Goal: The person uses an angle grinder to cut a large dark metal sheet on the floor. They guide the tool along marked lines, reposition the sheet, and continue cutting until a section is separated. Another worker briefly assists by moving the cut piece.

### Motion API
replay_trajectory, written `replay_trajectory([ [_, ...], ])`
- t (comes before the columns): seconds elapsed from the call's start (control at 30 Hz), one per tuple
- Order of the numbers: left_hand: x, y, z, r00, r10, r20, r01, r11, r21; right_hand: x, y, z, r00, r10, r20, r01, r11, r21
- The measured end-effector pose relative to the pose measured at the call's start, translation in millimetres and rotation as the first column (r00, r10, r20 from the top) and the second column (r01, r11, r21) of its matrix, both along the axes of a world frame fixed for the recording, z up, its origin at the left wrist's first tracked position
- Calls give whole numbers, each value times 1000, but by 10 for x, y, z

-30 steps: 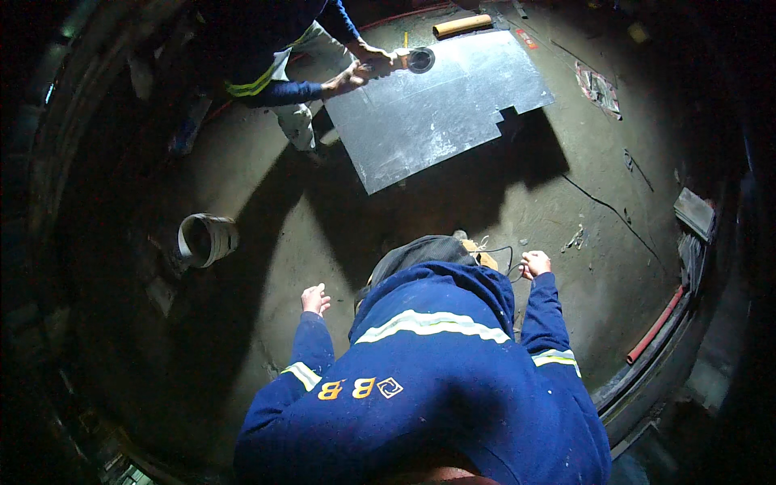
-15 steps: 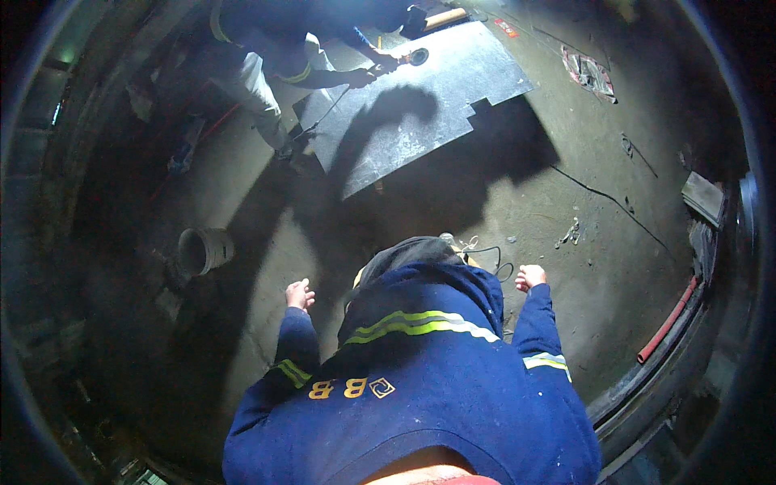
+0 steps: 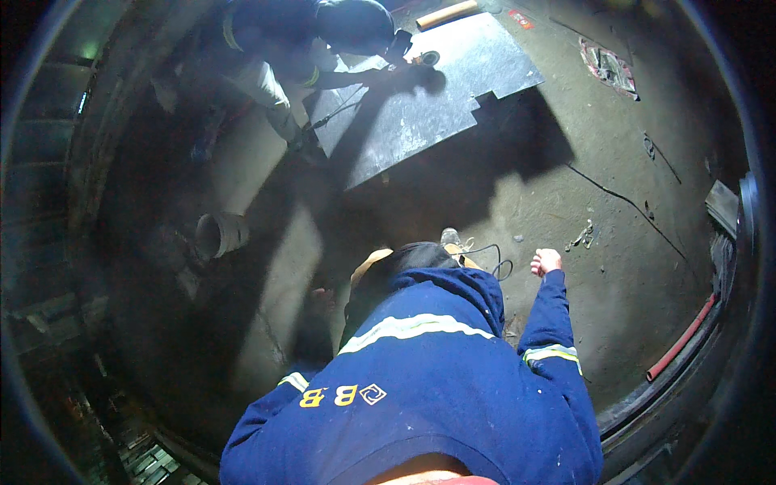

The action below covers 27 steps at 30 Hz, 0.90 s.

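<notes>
My right hand [image 3: 546,261] hangs out to the right of my legs above the concrete floor, fingers curled in, with nothing visible in it. In dark shadow left of my legs, my left hand [image 3: 323,299] shows only as a dim patch; its fingers cannot be made out. Neither hand touches anything that I can see. Ahead, a co-worker [image 3: 283,40] in dark clothing bends over a large grey sheet [image 3: 453,97] with a stepped notch in its near edge. That person's hands are at a tool with a round end [image 3: 426,59] on the sheet.
A pale bucket [image 3: 222,235] lies tipped on its side at the left. A black cable [image 3: 618,196] runs over the floor on the right. Farther right are a red pipe [image 3: 681,339] and a grey block [image 3: 722,208]. A tan roll [image 3: 447,15] lies behind the sheet.
My right hand has swung outward and slightly forward. My left hand has gone into shadow. The co-worker has leaned lower over the sheet, head nearer the tool.
</notes>
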<state>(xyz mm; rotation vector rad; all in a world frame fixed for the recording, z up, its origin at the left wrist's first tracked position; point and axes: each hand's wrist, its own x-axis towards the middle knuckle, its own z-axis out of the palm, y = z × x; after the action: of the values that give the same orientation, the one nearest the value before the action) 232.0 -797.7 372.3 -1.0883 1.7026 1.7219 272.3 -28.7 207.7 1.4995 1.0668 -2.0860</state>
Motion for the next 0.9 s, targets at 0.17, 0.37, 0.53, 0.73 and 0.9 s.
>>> replay_trajectory([
  [0.17, 52, -281, 233, 998, 21, 53, -20, 999, -26, -547, -543, 545, 1000, -1, -27, 6, 980, 196],
  [0.37, -372, -290, 228, 998, -33, 62, 43, 983, -180, -11, -991, 388, 1000, 24, 19, -25, 996, 85],
  [0.53, -520, -326, 446, 993, 16, 117, 32, 916, -399, 518, -1675, 487, 961, 148, 233, -175, 980, 98],
  [0.73, -484, -1002, 335, 973, 85, 216, -43, 981, -190, 723, -2051, 584, 948, 71, 309, -106, 990, 98],
  [0.9, -583, -1135, 128, 978, 24, 208, 35, 960, -277, 549, -1989, 593, 956, 127, 265, -194, 950, 243],
])
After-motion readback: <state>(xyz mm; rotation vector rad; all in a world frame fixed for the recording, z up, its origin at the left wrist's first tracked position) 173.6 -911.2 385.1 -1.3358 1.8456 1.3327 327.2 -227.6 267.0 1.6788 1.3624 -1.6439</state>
